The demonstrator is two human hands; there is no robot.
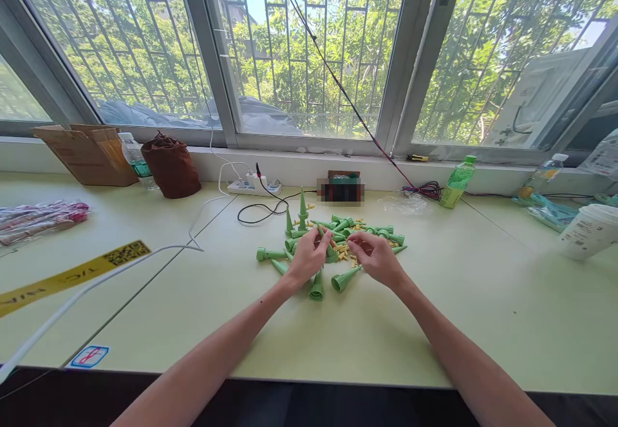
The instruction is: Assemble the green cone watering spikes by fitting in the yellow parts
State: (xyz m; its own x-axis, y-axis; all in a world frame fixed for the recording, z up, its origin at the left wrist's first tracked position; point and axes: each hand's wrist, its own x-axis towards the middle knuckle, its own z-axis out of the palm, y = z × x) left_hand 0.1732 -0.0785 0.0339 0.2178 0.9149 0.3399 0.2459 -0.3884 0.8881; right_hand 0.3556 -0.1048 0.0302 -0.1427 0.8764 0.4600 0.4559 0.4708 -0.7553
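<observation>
My left hand (309, 256) is closed around a green plastic spike (329, 250), cone-shaped with a wider collar end, above the middle of the pile. Just to its right, my right hand (380, 258) has thumb and fingers pinched together; whatever they hold is too small to make out. Around both hands lie several more green spikes, among them one with its hollow ribbed end (316, 290) facing me and another (342, 281) to its right. Small yellow plastic pieces (344, 253) are scattered between them. Two spikes (302, 211) stand upright at the back left.
A power strip (255, 185) with cables and a dark device (340, 190) sit behind the pile. At left stand a cardboard box (87, 156), a bottle and a brown bag (170, 166). A green bottle (458, 182) and white cup (586, 232) are at right. A white cable (159, 248) crosses the left table.
</observation>
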